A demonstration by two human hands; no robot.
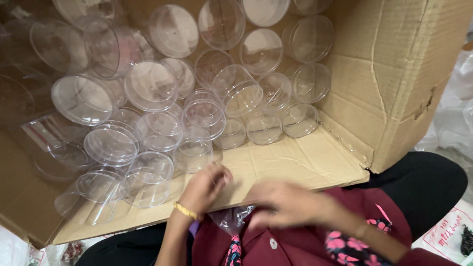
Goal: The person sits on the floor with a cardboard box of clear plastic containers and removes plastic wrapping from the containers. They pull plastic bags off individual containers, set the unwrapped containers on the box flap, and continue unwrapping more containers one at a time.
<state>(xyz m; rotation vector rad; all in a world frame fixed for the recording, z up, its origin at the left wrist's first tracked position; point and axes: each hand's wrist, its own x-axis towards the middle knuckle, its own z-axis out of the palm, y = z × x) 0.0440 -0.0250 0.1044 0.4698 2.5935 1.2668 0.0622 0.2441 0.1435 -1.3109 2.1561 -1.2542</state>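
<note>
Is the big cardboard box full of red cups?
No, the cardboard box holds clear plastic cups, see-through with no colour, piled up above the two hands.

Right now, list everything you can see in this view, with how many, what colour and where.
Cardboard box: one, brown, lying open on its side, flap toward the person.
Round plastic containers: several dozen, clear, piled inside the box.
Clear plastic bag: one, transparent, crumpled at the flap's near edge between the hands.
White printed bag: one, lower right corner.
White plastic sheeting: right edge, beside the box.
Maroon garment: one, with pink floral trim, bottom centre.
Gold bangle: one, on the left wrist.
Left hand: on the flap near the closest containers.
Right hand: blurred, at the clear bag; grip unclear.
</note>
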